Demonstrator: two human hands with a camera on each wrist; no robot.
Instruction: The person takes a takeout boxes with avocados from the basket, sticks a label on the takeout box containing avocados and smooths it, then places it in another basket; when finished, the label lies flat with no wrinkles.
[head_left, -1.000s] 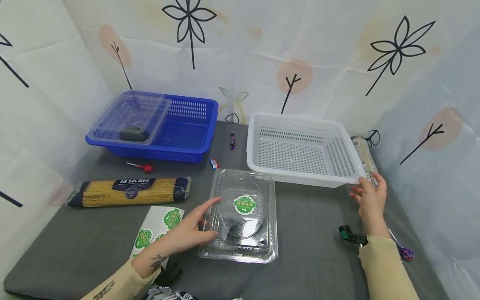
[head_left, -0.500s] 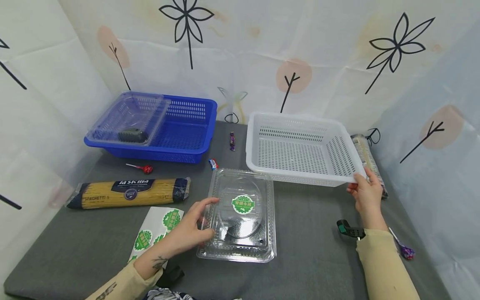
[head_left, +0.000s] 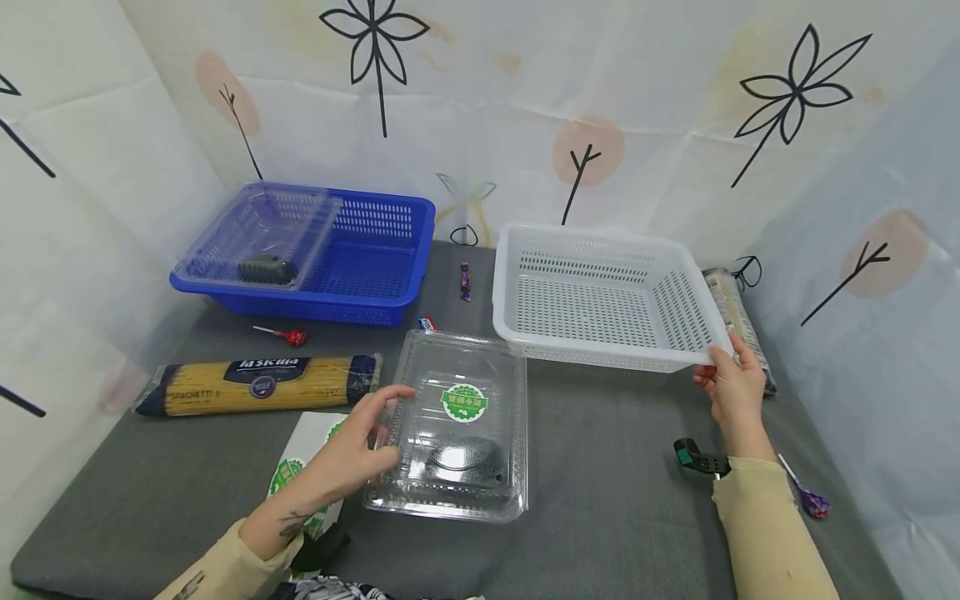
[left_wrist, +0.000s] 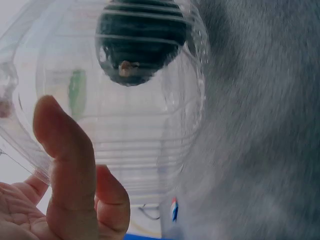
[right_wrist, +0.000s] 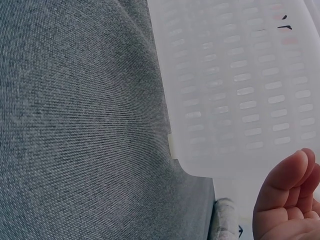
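Observation:
In the head view my left hand (head_left: pixel 351 450) grips the left edge of a clear plastic clamshell box (head_left: pixel 476 379) with a round green sticker on its lid. Inside it lies a dark green rounded fruit (left_wrist: pixel 137 42) with a brown stem spot, seen best in the left wrist view. Thumb and fingers stand on either side of the box's edge there. My right hand (head_left: pixel 735 396) pinches the near right corner of a white perforated basket (head_left: pixel 600 354). In the right wrist view the thumb (right_wrist: pixel 285 175) is at the basket's rim.
A blue basket (head_left: pixel 382 287) bears another clear box (head_left: pixel 225 275). Spaghetti (head_left: pixel 262 387), a red lollipop (head_left: pixel 296 337), small candies (head_left: pixel 466 283), a sticker sheet (head_left: pixel 288 467) and a purple lollipop (head_left: pixel 813 502) lie around. A packet (head_left: pixel 731 304) sits right of the white basket, a black strap (head_left: pixel 697 458) by the right wrist.
The clamshell box has shifted left with my left hand, now covering part of the sticker sheet and the small blue-and-red candy. My right hand has moved slightly up and left to the basket corner.

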